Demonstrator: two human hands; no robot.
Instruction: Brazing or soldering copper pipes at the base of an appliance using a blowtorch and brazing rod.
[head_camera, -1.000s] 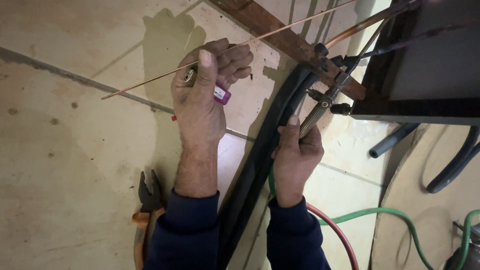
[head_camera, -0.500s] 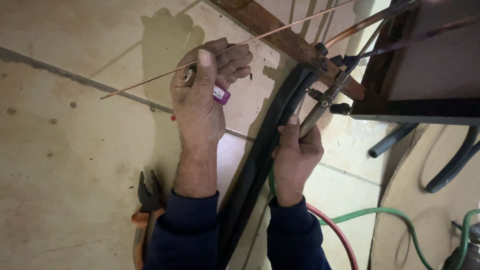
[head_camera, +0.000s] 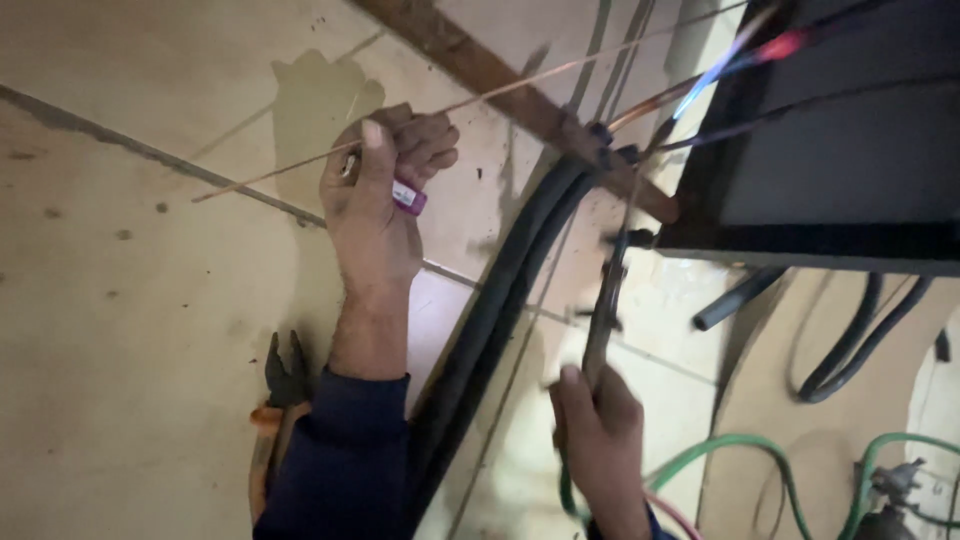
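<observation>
My left hand (head_camera: 378, 205) is closed around a thin brazing rod (head_camera: 520, 85) that runs up and right toward a copper pipe (head_camera: 650, 105), and it also holds a small pink lighter (head_camera: 409, 197). My right hand (head_camera: 598, 425) grips the handle of a gas torch (head_camera: 612, 290), low in the view. The torch points up and right. A blue flame (head_camera: 712, 78) plays on the pipe near a glowing red spot (head_camera: 785, 45) at the edge of a dark metal unit (head_camera: 850, 170).
Thick black insulated hoses (head_camera: 500, 300) run diagonally between my arms. Pliers with orange handles (head_camera: 275, 400) lie on the tiled floor (head_camera: 120, 300) at the lower left. Green hose (head_camera: 740, 450) and red hose curl at the lower right. A brown wooden strip (head_camera: 480, 70) crosses the top.
The torch is now lit, with a blue flame on the pipe. My right hand has dropped lower and the view has shifted; my left hand keeps the rod in place.
</observation>
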